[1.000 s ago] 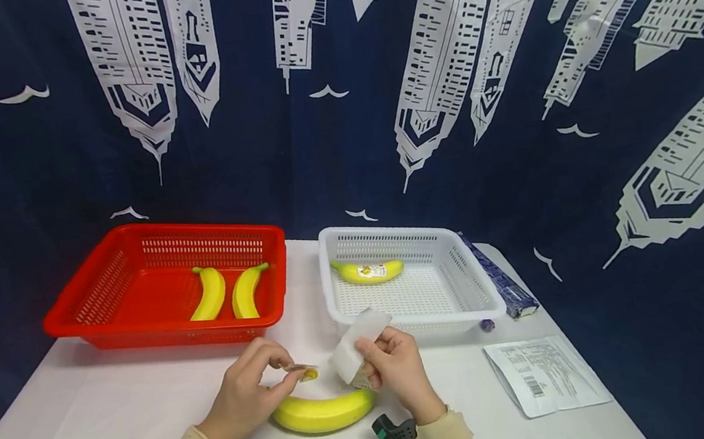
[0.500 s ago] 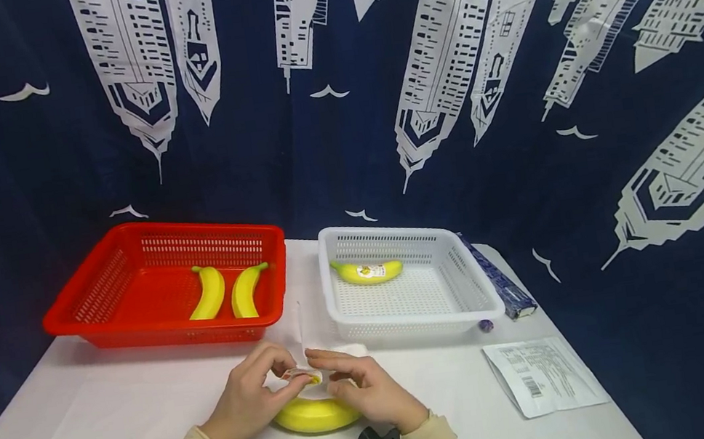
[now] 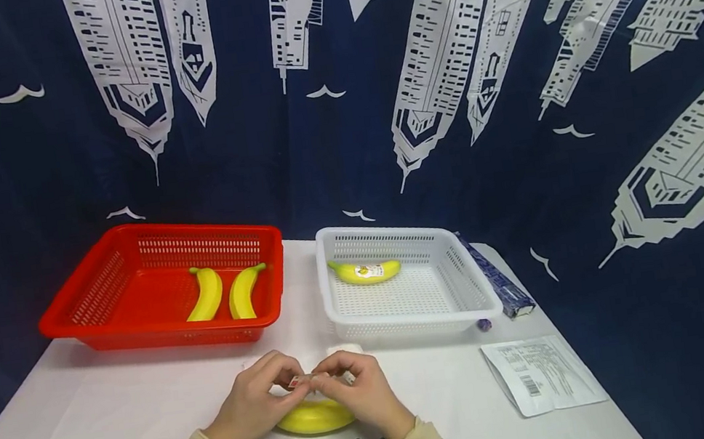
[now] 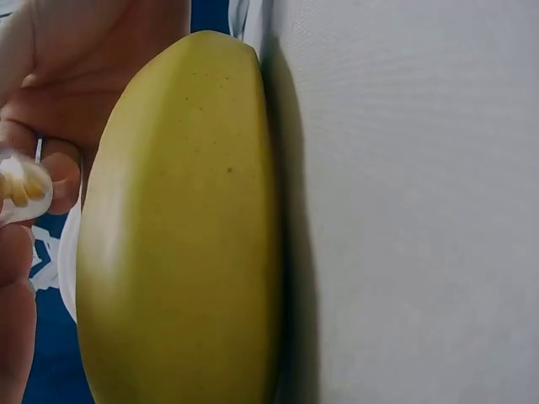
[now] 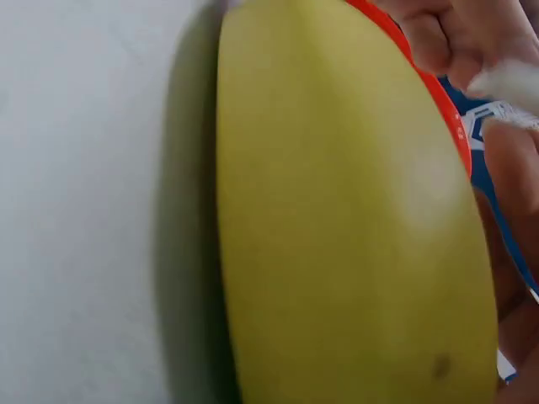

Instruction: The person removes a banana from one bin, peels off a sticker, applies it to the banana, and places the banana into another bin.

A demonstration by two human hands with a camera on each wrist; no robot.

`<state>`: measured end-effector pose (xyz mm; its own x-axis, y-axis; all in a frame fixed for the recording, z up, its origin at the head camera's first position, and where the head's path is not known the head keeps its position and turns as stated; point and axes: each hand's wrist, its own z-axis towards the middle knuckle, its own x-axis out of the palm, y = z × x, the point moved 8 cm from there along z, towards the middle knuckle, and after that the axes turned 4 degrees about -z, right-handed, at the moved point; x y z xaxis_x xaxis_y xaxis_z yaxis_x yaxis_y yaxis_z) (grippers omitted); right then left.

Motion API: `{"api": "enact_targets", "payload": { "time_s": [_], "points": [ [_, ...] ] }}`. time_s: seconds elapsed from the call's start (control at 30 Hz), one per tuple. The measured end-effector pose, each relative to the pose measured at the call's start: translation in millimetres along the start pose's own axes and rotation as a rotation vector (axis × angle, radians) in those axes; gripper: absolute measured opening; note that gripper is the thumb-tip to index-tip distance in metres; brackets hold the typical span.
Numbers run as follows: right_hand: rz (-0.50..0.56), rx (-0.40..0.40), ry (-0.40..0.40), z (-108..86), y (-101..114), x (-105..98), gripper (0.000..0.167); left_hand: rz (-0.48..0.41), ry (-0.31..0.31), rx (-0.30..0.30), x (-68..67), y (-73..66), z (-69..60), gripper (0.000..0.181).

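Note:
Both hands meet just above a yellow banana (image 3: pixel 315 417) lying on the white table. Between thumb and fingers the left hand (image 3: pixel 257 404) pinches a small sticker (image 3: pixel 296 381). The right hand (image 3: pixel 364 392) has its thumb and fingertips at the sticker's other side, pinching it too. In the left wrist view the sticker (image 4: pixel 25 188) shows a yellow print on a clear-looking, rounded end. The banana (image 4: pixel 181 227) fills the middle of that view, its surface bare there. The banana (image 5: pixel 345 210) also fills the right wrist view, with blurred fingers beyond it.
A red basket (image 3: pixel 162 336) at the back left holds two bananas (image 3: pixel 206 294). Right of it, a white basket (image 3: pixel 414 325) holds one banana with a label (image 3: pixel 369 271). A blue box (image 3: pixel 498 278) lies beside that basket, and a silvery pouch (image 3: pixel 543 375) is at the right.
The right hand let go of the white backing strip, which lies behind the hands, and moved left to the sticker. The left hand has stayed nearly in place, holding the sticker.

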<state>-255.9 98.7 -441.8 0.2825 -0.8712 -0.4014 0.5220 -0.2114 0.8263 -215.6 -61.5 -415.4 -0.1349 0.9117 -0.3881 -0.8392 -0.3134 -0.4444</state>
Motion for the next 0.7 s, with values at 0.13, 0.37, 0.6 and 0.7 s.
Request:
{"api": "enact_targets", "payload": {
  "time_s": [0.13, 0.37, 0.6, 0.7],
  "points": [
    [-0.03, 0.064, -0.046, 0.9, -4, -6, 0.012, 0.025, -0.048, -0.034, -4.4, 2.6, 0.3, 0.04],
    [-0.034, 0.115, -0.021, 1.7, -12, -8, 0.024, 0.025, -0.098, 0.004, -8.3, 1.8, 0.3, 0.045],
    [-0.015, 0.032, -0.015, 1.0, -9, -3, 0.009, 0.001, -0.059, -0.032, -6.5, 2.4, 0.4, 0.055],
    [-0.002, 0.042, -0.032, 1.3, -10, -4, 0.009, 0.029, -0.03, -0.017, -4.6, 0.9, 0.9, 0.044]
  ]
}}
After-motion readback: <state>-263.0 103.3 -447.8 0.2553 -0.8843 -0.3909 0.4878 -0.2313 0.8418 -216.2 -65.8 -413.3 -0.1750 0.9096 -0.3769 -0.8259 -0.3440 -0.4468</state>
